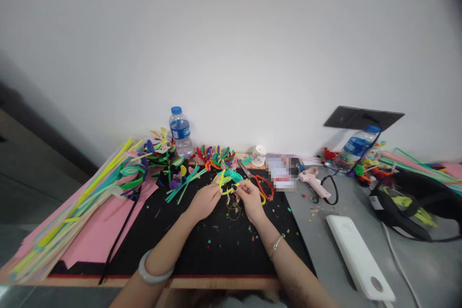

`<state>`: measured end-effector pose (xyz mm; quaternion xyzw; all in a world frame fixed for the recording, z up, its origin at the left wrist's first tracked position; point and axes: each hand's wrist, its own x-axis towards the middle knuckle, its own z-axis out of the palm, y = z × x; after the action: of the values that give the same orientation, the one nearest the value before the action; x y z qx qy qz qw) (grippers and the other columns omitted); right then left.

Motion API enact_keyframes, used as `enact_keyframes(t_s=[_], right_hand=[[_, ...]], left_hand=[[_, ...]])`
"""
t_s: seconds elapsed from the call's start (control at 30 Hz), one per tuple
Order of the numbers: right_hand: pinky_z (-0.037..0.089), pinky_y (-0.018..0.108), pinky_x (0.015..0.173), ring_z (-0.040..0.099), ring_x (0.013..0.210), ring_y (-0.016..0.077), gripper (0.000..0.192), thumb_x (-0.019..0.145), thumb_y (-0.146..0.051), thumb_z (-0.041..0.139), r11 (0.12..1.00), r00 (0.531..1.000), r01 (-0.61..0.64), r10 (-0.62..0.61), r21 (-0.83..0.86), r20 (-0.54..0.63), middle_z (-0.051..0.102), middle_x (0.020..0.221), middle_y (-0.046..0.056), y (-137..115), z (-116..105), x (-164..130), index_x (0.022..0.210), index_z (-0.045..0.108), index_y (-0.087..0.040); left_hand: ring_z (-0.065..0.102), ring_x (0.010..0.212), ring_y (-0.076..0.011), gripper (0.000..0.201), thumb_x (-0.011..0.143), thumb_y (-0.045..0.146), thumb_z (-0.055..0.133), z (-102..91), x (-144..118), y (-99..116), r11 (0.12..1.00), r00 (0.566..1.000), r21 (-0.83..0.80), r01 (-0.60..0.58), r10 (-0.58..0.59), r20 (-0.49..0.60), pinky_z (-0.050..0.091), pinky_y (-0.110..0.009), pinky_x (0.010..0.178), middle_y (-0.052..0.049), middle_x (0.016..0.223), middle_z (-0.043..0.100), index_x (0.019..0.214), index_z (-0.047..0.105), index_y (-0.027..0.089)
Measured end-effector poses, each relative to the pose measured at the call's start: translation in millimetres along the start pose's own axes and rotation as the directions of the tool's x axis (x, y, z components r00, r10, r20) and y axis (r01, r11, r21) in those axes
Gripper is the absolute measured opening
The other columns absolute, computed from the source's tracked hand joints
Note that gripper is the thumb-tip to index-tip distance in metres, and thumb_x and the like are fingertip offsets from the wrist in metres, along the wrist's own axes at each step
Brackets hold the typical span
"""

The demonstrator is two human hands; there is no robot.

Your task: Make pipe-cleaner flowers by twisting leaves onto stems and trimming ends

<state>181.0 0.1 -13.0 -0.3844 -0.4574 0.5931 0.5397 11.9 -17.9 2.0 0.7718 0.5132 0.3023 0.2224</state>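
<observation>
Over the black mat [231,250], my left hand [205,201] pinches a yellow pipe cleaner [227,191] at its left side. My right hand [251,199] has its fingers closed on the right side of the same piece, where something small and dark shows at the fingertips. Part of the piece is hidden by the fingers. Just beyond lies a teal pipe-cleaner shape [235,176]. Scissors with orange handles [265,186] rest behind my right hand. A thin wire ring [234,211] lies on the mat between my wrists.
Green pipe-cleaner strips [185,185] and finished flowers [218,156] lie behind, near a water bottle [181,131]. Long pipe cleaners [65,216] cover pink paper [104,221] at left. A pink glue gun [314,185], white power bank [359,255] and second bottle [355,148] are at right.
</observation>
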Motion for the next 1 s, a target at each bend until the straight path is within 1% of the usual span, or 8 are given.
enact_keyframes(t_s=[0.1,0.17,0.23,0.53,0.67,0.77,0.87,1.0], right_hand=[[0.036,0.02,0.044,0.044,0.047,0.0062,0.012,0.067,-0.025,0.069,1.0,1.0,0.027,-0.027,0.015,0.002,0.06,0.075,-0.001,1.4,-1.4,0.5,0.07,0.06,-0.018],[0.036,0.02,0.046,0.044,0.048,0.0049,0.011,0.068,-0.024,0.068,0.999,0.999,0.043,-0.043,0.024,0.027,0.061,0.09,0.001,1.4,-2.3,0.5,0.067,0.059,-0.017],[0.036,0.02,0.048,0.043,0.05,0.0049,0.01,0.07,-0.024,0.067,0.998,0.997,0.048,-0.049,0.029,0.051,0.061,0.095,0.001,1.0,-2.8,0.2,0.067,0.059,-0.018],[0.037,0.021,0.052,0.049,0.059,0.01,0.012,0.074,-0.025,0.065,0.998,0.995,0.054,-0.056,0.028,0.086,0.065,0.088,0.002,-2.5,0.1,-1.4,0.07,0.056,-0.019],[0.037,0.021,0.054,0.049,0.056,0.0094,0.015,0.07,-0.023,0.068,0.998,0.999,0.022,-0.024,0.06,0.032,0.063,0.072,0.0,0.3,-1.1,-0.2,0.066,0.056,-0.017],[0.038,0.021,0.056,0.05,0.055,0.0096,0.015,0.069,-0.023,0.069,0.995,1.0,-0.01,0.011,0.096,-0.016,0.06,0.06,-0.002,2.9,-2.4,1.0,0.065,0.056,-0.017],[0.04,0.022,0.057,0.051,0.054,0.0097,0.016,0.071,-0.025,0.068,0.992,0.999,-0.015,0.02,0.123,-0.042,0.058,0.057,-0.003,3.4,-2.9,1.9,0.065,0.055,-0.017],[0.04,0.022,0.056,0.051,0.053,0.0094,0.018,0.07,-0.026,0.068,0.985,0.997,-0.017,0.029,0.17,-0.067,0.057,0.057,-0.004,1.9,-2.4,2.2,0.066,0.053,-0.018]], left_hand=[[0.053,0.065,-0.0164,0.031,0.088,0.019,0.034,-0.7,-1.7,1.5,0.991,0.997,0.129,-0.026,0.017,0.069,0.036,-0.025,0.062,-0.002,0.066,0.056,0.062,0.05,0.018],[0.053,0.065,-0.016,0.03,0.087,0.018,0.035,-0.9,-2.3,2.4,0.988,0.996,0.146,-0.04,0.027,0.091,0.035,-0.025,0.061,-0.001,0.066,0.056,0.061,0.05,0.018],[0.053,0.065,-0.0157,0.03,0.087,0.017,0.036,-0.9,-2.3,3.3,0.988,0.994,0.146,-0.052,0.037,0.106,0.034,-0.025,0.061,-0.001,0.066,0.057,0.061,0.05,0.018],[0.052,0.063,-0.0149,0.028,0.085,0.017,0.038,1.6,-1.6,6.6,0.984,0.984,0.142,-0.103,0.08,0.156,0.033,-0.025,0.059,-0.001,0.064,0.057,0.059,0.051,0.017],[0.052,0.062,-0.0149,0.03,0.087,0.018,0.036,1.7,-2.1,7.0,0.986,0.985,0.136,-0.101,0.079,0.155,0.034,-0.025,0.059,-0.001,0.064,0.056,0.06,0.05,0.017],[0.053,0.065,-0.0151,0.031,0.09,0.02,0.032,0.7,-2.4,8.3,0.987,0.987,0.128,-0.096,0.077,0.141,0.035,-0.025,0.061,-0.001,0.067,0.056,0.064,0.051,0.018],[0.053,0.069,-0.0161,0.03,0.092,0.025,0.032,0.5,-2.4,9.5,0.99,0.99,0.107,-0.094,0.082,0.114,0.037,-0.026,0.063,-0.002,0.073,0.057,0.07,0.051,0.018],[0.055,0.077,-0.0177,0.023,0.091,0.029,0.038,2.2,-1.4,8.2,0.993,0.991,0.057,-0.1,0.094,0.097,0.041,-0.027,0.07,-0.004,0.081,0.06,0.078,0.053,0.018]])
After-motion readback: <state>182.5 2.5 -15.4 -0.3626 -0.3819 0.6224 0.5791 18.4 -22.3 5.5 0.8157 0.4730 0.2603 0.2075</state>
